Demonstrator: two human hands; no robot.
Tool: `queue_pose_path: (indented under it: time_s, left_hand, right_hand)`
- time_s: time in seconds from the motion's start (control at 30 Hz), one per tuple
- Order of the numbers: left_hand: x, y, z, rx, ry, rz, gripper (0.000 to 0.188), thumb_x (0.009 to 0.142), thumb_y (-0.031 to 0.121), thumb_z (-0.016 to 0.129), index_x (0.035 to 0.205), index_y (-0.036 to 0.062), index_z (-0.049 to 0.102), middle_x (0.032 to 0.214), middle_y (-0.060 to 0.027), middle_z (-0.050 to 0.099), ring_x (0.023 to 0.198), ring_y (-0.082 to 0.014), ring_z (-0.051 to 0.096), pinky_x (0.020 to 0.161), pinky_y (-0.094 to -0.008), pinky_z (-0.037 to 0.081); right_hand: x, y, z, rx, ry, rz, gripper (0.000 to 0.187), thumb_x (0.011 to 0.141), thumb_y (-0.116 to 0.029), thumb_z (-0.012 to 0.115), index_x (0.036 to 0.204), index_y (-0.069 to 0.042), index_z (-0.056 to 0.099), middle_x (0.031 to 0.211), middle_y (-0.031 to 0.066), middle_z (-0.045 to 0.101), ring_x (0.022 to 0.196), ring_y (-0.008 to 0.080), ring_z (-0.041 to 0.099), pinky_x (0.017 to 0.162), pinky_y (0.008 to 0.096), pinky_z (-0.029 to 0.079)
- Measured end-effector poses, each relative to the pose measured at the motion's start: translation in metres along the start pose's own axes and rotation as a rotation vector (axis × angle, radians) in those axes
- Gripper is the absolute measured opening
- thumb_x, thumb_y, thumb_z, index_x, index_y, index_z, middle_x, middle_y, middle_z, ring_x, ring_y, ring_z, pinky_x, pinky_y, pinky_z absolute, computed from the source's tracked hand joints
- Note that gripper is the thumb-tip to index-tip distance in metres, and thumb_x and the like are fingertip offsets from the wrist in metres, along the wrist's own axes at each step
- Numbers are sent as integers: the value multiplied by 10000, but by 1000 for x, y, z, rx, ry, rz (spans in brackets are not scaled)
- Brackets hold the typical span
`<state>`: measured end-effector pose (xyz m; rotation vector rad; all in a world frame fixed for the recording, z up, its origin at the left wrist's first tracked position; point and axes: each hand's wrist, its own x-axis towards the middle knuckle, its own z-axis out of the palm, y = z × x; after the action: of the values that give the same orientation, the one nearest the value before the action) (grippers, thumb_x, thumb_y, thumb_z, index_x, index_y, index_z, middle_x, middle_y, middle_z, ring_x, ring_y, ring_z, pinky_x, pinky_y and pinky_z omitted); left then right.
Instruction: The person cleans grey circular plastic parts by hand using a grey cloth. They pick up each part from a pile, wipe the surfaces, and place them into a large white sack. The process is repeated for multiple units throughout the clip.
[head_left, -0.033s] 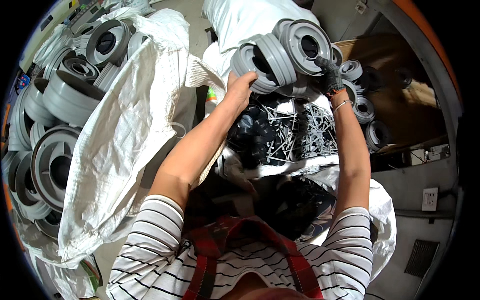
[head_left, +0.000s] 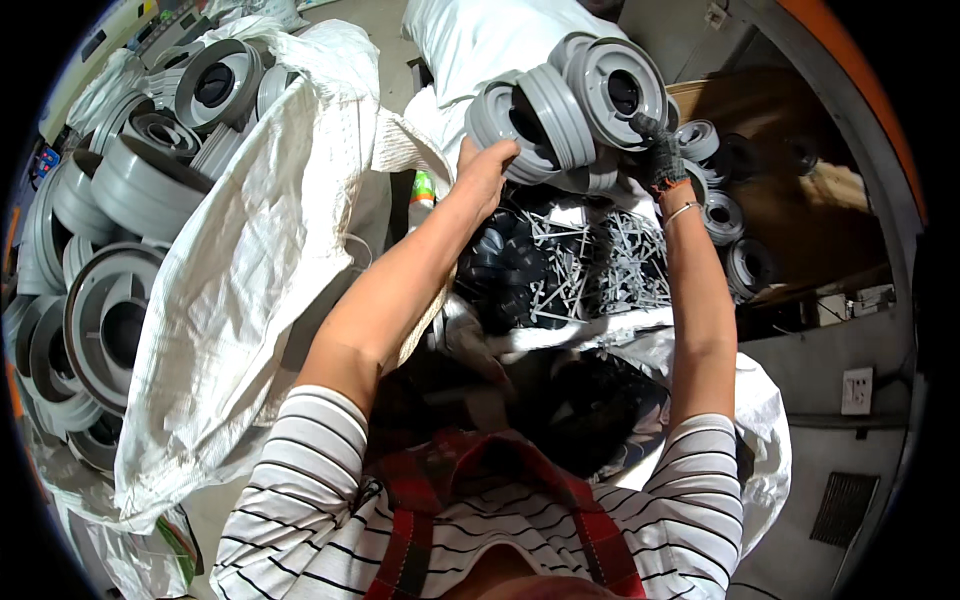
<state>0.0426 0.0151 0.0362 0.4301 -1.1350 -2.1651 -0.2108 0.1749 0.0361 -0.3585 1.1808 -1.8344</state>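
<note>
My bare left hand [head_left: 484, 172] grips the near rim of a grey ribbed plastic wheel-like part [head_left: 563, 115], thumb at its edge and the other fingers hidden. On its right, my right hand [head_left: 660, 150], in a dark grey knitted glove with an orange cuff, is closed on the edge of another grey round part [head_left: 603, 90] with a black centre. The two parts lean together, tilted. Below them lie black round plastic pieces [head_left: 500, 255] and a pile of thin grey plastic pins [head_left: 638, 255] in a white sack.
A large white woven sack [head_left: 240, 290] stands at left, beside a heap of grey round parts [head_left: 150, 190]. Another white sack [head_left: 490, 40] lies at the far side. Several smaller grey rings [head_left: 725, 215] sit on a brown board [head_left: 800, 230] at right, beside a grey panel with a socket [head_left: 857, 391].
The grey parts have shifted very slightly to the right within the view. Both hands keep their hold.
</note>
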Motion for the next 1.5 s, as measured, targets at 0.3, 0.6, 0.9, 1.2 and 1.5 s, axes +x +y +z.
queue_pose_path:
  time_s: [0.3, 0.6, 0.9, 1.2, 1.5]
  left_hand:
    - [-13, 31, 31, 119, 59, 107, 498, 597, 27, 654, 1069, -37, 506, 905, -122, 579, 788, -233, 582, 704, -375, 511]
    - [-17, 269, 53, 100, 223, 568, 667, 581, 127, 708, 1131, -100, 407, 993, -202, 569, 870, -272, 584, 752, -362, 494]
    - [-212, 641, -100, 371, -107, 547, 415, 919, 387, 420, 1081, 39, 577, 1004, -112, 639, 908, -243, 619, 839, -415, 493]
    - [-313, 657, -249, 1250, 1148, 737, 986, 718, 644, 597, 1410, 32, 251, 1393, -272, 303, 1270, -381, 332, 981, -556, 291]
    - [-347, 596, -159, 1578, 721, 816, 476, 871, 316, 570, 1228, 7, 521, 1124, -131, 606, 1010, -232, 562, 881, -321, 421]
  right_hand:
    - [-86, -18, 49, 45, 171, -191, 414, 768, -381, 601, 1134, -187, 600, 1113, 97, 583, 1000, 292, 548, 808, 487, 445]
    - [-65, -168, 245, -1376, -42, -1471, 506, 777, -79, 647, 1253, -59, 477, 1243, 147, 515, 1115, 246, 523, 921, 342, 454]
    - [-46, -76, 616, -1461, -533, -1301, 440, 864, -230, 593, 1271, -93, 492, 1262, 82, 536, 1081, 219, 556, 902, 329, 453]
    - [-77, 18, 683, -1616, -655, -1031, 463, 848, -173, 605, 1282, -89, 469, 1265, 86, 524, 1084, 221, 549, 892, 342, 465]
    - [-34, -34, 589, -1658, -715, -1016, 494, 832, -117, 617, 1294, -85, 445, 1267, 91, 513, 1086, 222, 543, 882, 355, 478]
